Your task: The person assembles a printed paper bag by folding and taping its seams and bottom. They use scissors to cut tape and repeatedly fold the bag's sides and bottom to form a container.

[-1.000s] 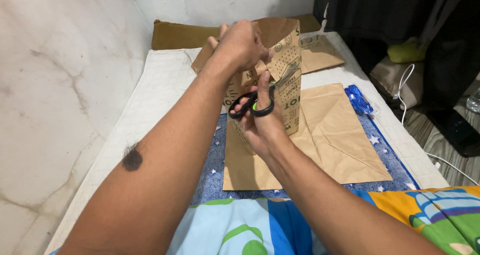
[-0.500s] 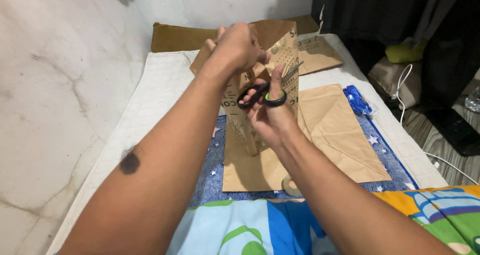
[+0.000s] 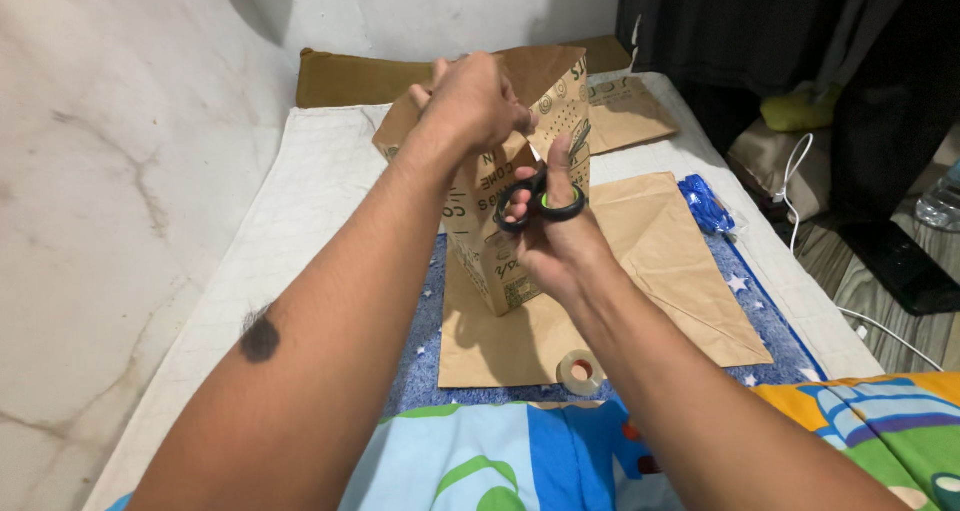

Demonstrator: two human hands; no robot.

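Since the earlier picture the scissors (image 3: 541,199) have been raised along the paper bag (image 3: 515,181), and a tape roll (image 3: 580,371) is uncovered near the mattress's (image 3: 330,161) front edge. The loops are gripped by the closed right hand (image 3: 556,246), blades pointing up and away. Beyond, the light, easily creased bag, upright above the mattress's middle, is pinched at its top edge by the left hand (image 3: 476,99), judged the best place to hold it.

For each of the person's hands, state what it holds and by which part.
The left hand grips the printed brown paper bag by its top edge. The right hand holds black scissors by the handle loops.
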